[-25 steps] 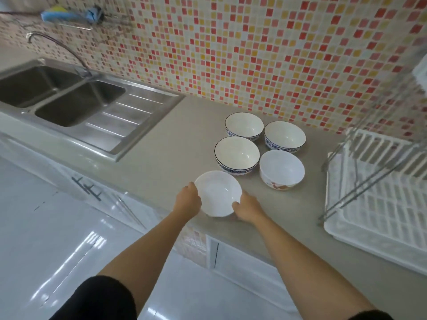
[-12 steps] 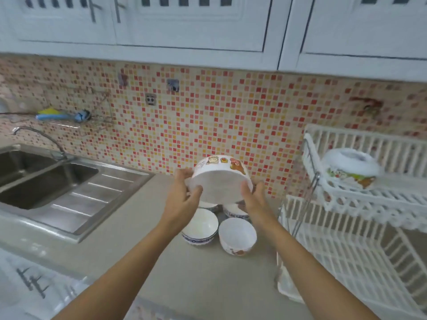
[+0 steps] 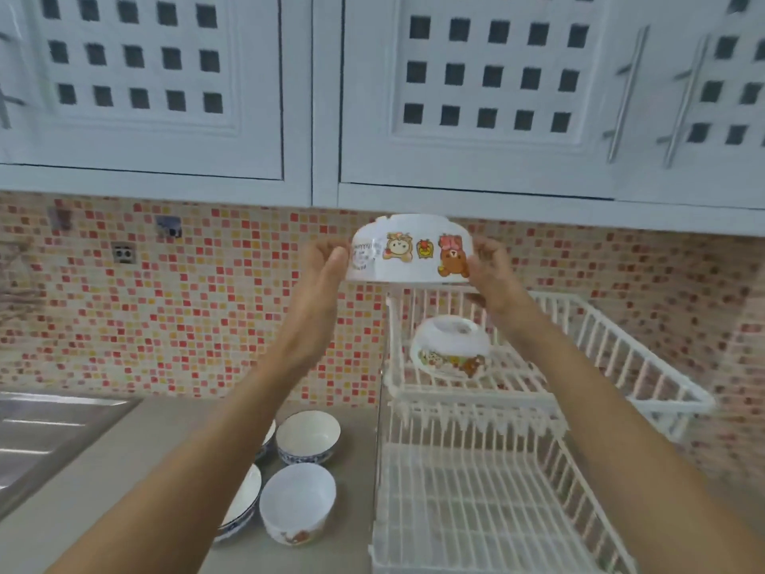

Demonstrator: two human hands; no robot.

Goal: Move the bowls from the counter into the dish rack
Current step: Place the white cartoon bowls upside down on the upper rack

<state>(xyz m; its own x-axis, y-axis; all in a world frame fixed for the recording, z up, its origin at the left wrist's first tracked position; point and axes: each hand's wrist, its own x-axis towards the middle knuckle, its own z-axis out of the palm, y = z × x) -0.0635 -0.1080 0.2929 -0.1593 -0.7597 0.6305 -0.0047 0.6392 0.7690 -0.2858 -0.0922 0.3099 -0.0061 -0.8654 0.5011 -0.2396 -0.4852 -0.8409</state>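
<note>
I hold a white bowl with cartoon bear stickers [image 3: 414, 252] upside down, high in the air above the left end of the white two-tier dish rack [image 3: 621, 345]. My left hand [image 3: 321, 267] grips its left side and my right hand [image 3: 490, 269] its right side. Another sticker bowl [image 3: 451, 348] lies upside down on the rack's upper tier. On the counter [image 3: 103, 490] to the left of the rack stand a plain white bowl [image 3: 297, 505] and blue-rimmed bowls [image 3: 308, 437], partly hidden by my left forearm.
A steel sink drainboard [image 3: 41, 432] lies at the far left. White wall cupboards [image 3: 496, 97] hang close above the held bowl. The mosaic-tiled wall [image 3: 186, 304] runs behind. The rack's lower tier [image 3: 476, 511] holds nothing.
Both hands lifted the bowl from the counter's front edge, turned it upside down and carried it up and right to above the rack's upper tier. My view tilted upward.
</note>
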